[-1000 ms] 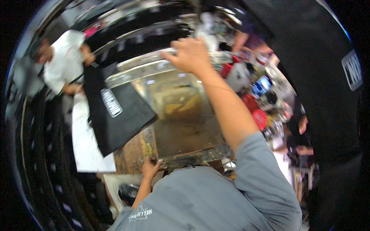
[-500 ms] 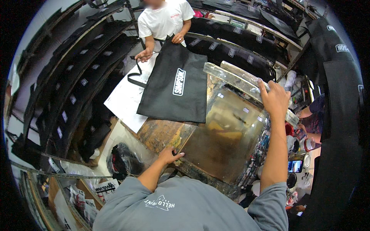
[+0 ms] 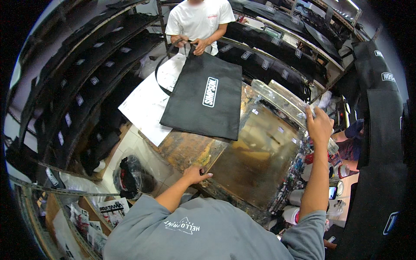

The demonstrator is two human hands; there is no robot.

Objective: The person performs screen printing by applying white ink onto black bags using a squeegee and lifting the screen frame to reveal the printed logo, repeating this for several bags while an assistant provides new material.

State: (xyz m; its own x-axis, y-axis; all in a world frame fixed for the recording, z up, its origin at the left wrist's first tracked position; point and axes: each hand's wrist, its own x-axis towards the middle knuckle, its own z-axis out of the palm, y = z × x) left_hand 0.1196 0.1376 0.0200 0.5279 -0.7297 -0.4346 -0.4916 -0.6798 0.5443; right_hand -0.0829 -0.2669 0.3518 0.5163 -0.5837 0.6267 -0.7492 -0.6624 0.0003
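Observation:
My left hand [image 3: 197,175] rests at the near left edge of the stained worktable [image 3: 186,149], thumb stretched out and apart from the fingers. At the far right, my right hand [image 3: 320,125] grips the end of a bar wrapped in clear plastic [image 3: 277,99]. This bar runs along the far side of a brownish, see-through screen panel [image 3: 255,158]. Beyond my left hand lies a flat black fabric bag [image 3: 203,97] with a white printed label. A co-worker in a white shirt [image 3: 201,21] holds the bag's top and handle with both hands.
A large white sheet [image 3: 149,97] lies partly under the bag. Racks of black bags [image 3: 93,65] line the left and back, and more black bags [image 3: 381,130] hang at right. Tubs [image 3: 291,213] crowd the table's right side. A plastic bag [image 3: 134,175] stands at lower left.
The co-worker's left-side hand has come in to the bag's handle, beside the other hand. The view has shifted slightly. My hands keep their places on the table edge and bar.

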